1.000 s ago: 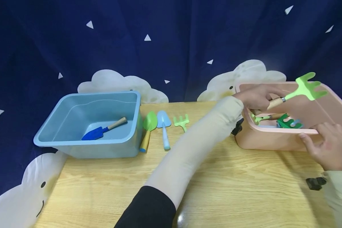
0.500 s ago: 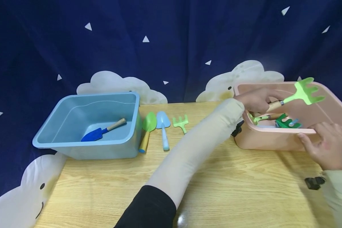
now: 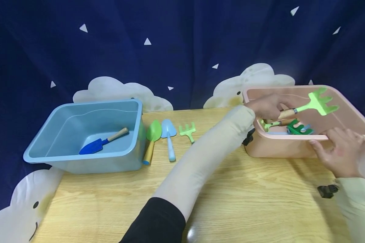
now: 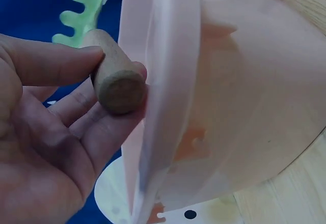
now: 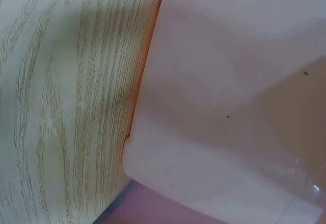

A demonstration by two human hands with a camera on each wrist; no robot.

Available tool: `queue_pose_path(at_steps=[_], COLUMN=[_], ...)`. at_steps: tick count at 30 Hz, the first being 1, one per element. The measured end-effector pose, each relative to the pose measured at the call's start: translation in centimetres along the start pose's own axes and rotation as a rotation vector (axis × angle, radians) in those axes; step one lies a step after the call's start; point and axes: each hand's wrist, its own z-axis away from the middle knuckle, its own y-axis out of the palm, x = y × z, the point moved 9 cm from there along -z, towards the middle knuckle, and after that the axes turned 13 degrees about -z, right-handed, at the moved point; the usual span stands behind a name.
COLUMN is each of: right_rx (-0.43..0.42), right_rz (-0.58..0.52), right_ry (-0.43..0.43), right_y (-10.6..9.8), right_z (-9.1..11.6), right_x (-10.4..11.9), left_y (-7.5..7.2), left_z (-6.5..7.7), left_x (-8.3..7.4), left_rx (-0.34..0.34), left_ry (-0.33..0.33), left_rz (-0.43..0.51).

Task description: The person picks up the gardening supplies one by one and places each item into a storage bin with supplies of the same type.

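My left hand (image 3: 269, 106) pinches the wooden handle of a light green hand rake (image 3: 320, 101) over the pink bin (image 3: 280, 146), its tines pointing up and to the right. The left wrist view shows the round end of that handle (image 4: 122, 91) between thumb and fingers, close beside the bin's rim. My right hand (image 3: 342, 152) grips the bin's front rim, thumb on the outside. Inside the bin lie a dark green rake (image 3: 299, 129) and a smaller light green rake (image 3: 272, 125) with a brown handle. Bin wall fills much of the right wrist view, without the hand.
On the left stands a blue bin (image 3: 79, 155) holding a blue trowel (image 3: 92, 146). Between the bins lie a green trowel (image 3: 153, 131), a light blue trowel (image 3: 169, 129) and a light green rake (image 3: 187, 130), its handle partly behind my left arm.
The rake in my left hand has sunk slightly toward the pink bin. My right hand stays on the rim. The whole head view has shifted a little, moving the scene left.
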Motion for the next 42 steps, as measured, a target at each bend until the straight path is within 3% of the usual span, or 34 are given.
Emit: queue_pose_path(at_steps=[2,6,9,12,16,23,28,33,39,42], right_rx=[-0.019,-0.051,-0.036,-0.022,-0.023,-0.065,-0.060,-0.032,-0.041,-0.055], right_rz=[-0.020,-0.039,-0.028,-0.005,0.002,-0.023,-0.037,-0.026,-0.021,-0.019], right_ry=[0.007,0.009,0.000,0.000,0.009,-0.002,-0.009,-0.014,-0.003,-0.017], right_y=[0.1,0.1,0.1,0.0,-0.1,-0.3,0.0,0.2,-0.2,-0.1], right_z=[0.0,-0.2,-0.2,-0.1,0.0,-0.2,-0.3,-0.3,0.1,-0.1], right_x=[0.0,0.0,0.0,0.1,0.1,0.4,0.7,0.5,0.3,0.6], left_y=[0.3,-0.2,-1.1,-1.7,-2.6,-4.0,-3.7,-2.6,-1.4,-1.4], left_z=[0.0,-0.2,-0.2,0.0,1.0,4.5,8.0,11.1,14.0,15.8], left_x=[0.4,1.3,1.3,1.3,1.7,3.1,5.5,8.6,10.8,12.1], left_rx=[0.016,0.003,-0.025,-0.045,-0.084,-0.217,-0.301,-0.298,-0.263,-0.270], left_ry=[-0.029,-0.079,-0.026,0.018,0.026,0.046,0.041,-0.008,-0.082,-0.117], left_rz=[0.046,-0.005,-0.096,-0.102,-0.076,-0.105,-0.212,-0.293,-0.429,-0.454])
